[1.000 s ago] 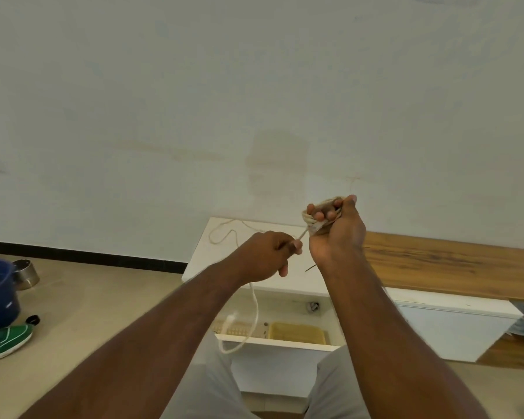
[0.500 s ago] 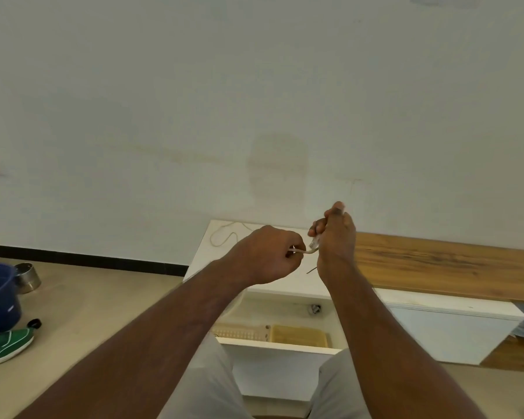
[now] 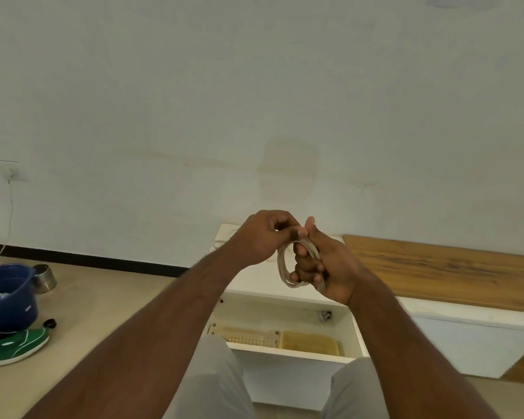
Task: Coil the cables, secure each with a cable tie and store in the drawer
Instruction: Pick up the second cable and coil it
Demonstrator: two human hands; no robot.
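Note:
A beige cable point(image 3: 283, 267) is wound into a small coil of several loops, held up in front of me above the white cabinet. My right hand point(image 3: 324, 267) grips the coil with its fingers curled through the loops. My left hand point(image 3: 266, 237) pinches the cable at the top of the coil with thumb and fingertips. Below my hands the drawer point(image 3: 288, 353) stands open, with a cream slotted tray point(image 3: 248, 337) and a yellow tray point(image 3: 309, 343) inside. Another pale cable point(image 3: 224, 241) lies on the cabinet top, mostly hidden behind my left wrist.
The white cabinet top point(image 3: 254, 282) meets a wooden board point(image 3: 436, 267) on the right. On the floor at left are a blue tub point(image 3: 6, 294), a steel bowl point(image 3: 44, 278) and a green shoe point(image 3: 12, 347). A wall socket point(image 3: 11, 170) has a wire hanging down.
The loose tail that hung toward the drawer has been wound up into the coil. Both hands have come together, and the coil now shows as open loops round my right fingers.

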